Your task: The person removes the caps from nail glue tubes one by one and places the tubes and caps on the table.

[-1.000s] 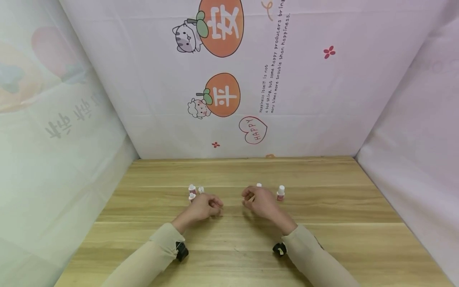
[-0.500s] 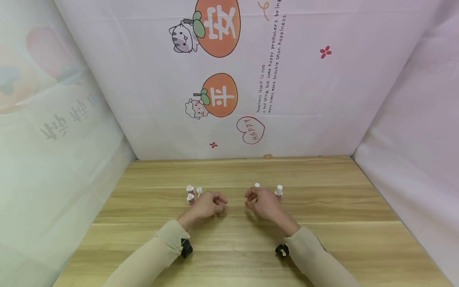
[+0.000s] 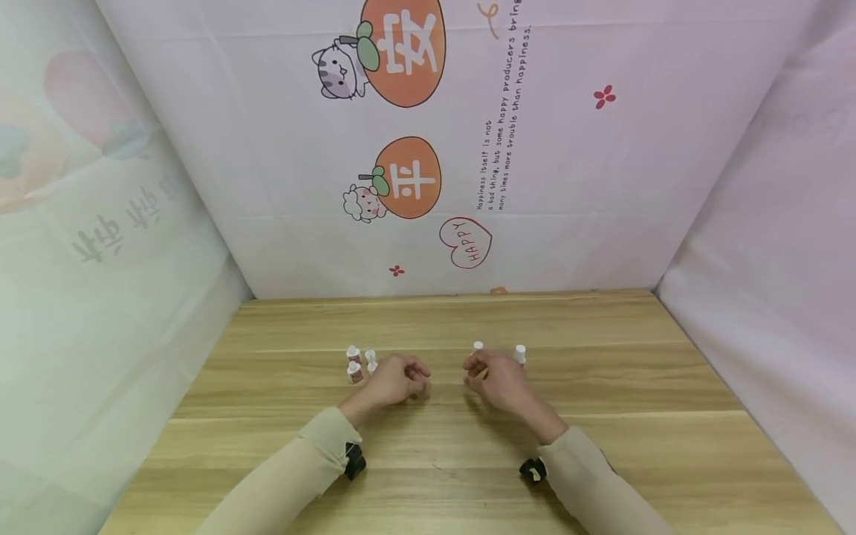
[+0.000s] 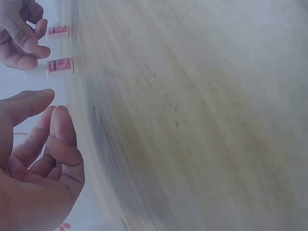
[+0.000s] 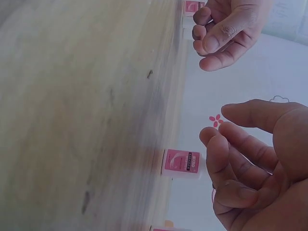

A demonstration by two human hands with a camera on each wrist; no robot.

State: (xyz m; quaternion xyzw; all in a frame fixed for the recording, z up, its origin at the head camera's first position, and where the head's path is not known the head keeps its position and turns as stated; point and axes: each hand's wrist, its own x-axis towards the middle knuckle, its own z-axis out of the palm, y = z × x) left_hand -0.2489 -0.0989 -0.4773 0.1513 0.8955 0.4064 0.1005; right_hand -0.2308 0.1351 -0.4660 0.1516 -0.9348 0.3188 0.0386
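Both hands are hovering low over the pale wooden plank surface [image 3: 602, 386], facing each other near its middle. The left hand [image 3: 394, 379] is sitting with fingers loosely curled and gripping nothing; in the left wrist view its fingers [image 4: 60, 139] are bending inward toward the thumb with air between them. The right hand [image 3: 498, 379] is doing much the same, fingers [image 5: 231, 154] loosely bent and empty, its thumb lying above them.

The small white bottles with pink labels are standing upright in two clusters. At ten o'clock from the left hand, just beside its knuckles, three are grouping together: one at the front [image 3: 354, 371], one behind it [image 3: 352, 354], and a third [image 3: 371, 358] nearest the hand, partly hidden by it. Whether the hand is touching that one I cannot tell. At twelve o'clock from the right hand, one white-capped bottle [image 3: 478, 347] is peeking over the fingertips, and another [image 3: 519, 354] is standing at one o'clock, just behind the knuckles. The right wrist view is catching one pink-labelled bottle [image 5: 183, 163] close by the curled fingers, apart from them.

Cream sleeves are covering both forearms, each with a small black wrist device [image 3: 354, 461].
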